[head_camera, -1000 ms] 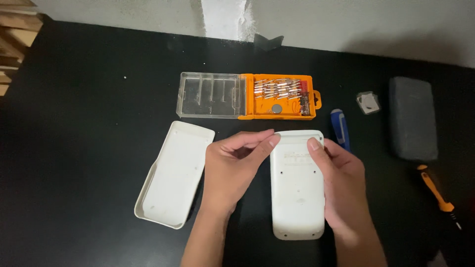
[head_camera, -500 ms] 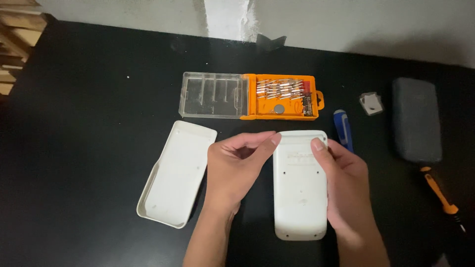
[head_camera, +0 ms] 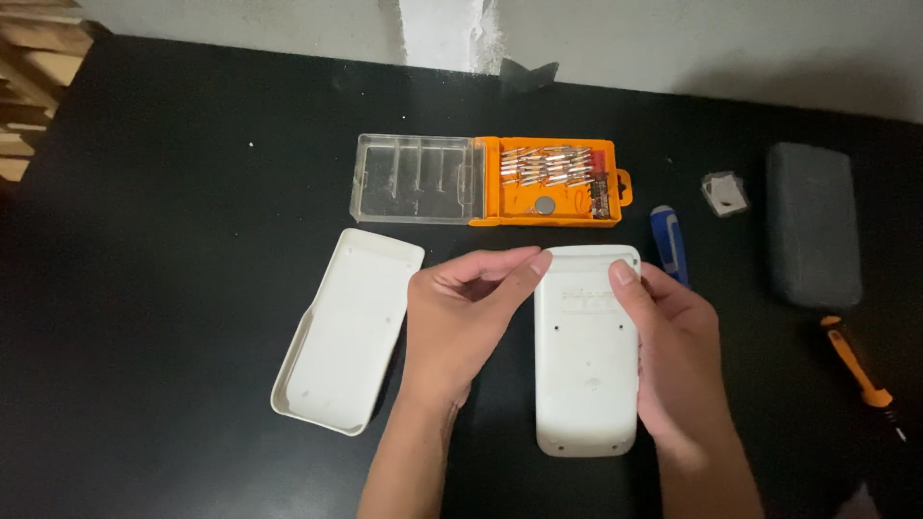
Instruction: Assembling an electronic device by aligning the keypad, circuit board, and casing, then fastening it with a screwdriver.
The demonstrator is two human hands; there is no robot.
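The slide cover [head_camera: 348, 327] lies removed, left of centre on the worktop [head_camera: 163, 240]. My left hand [head_camera: 466, 322] pinches the white device [head_camera: 586, 351] at its top-left corner; my right hand [head_camera: 673, 356] grips its right edge. The device lies back-up, screws not yet out. The bit case [head_camera: 490, 180] sits open behind.
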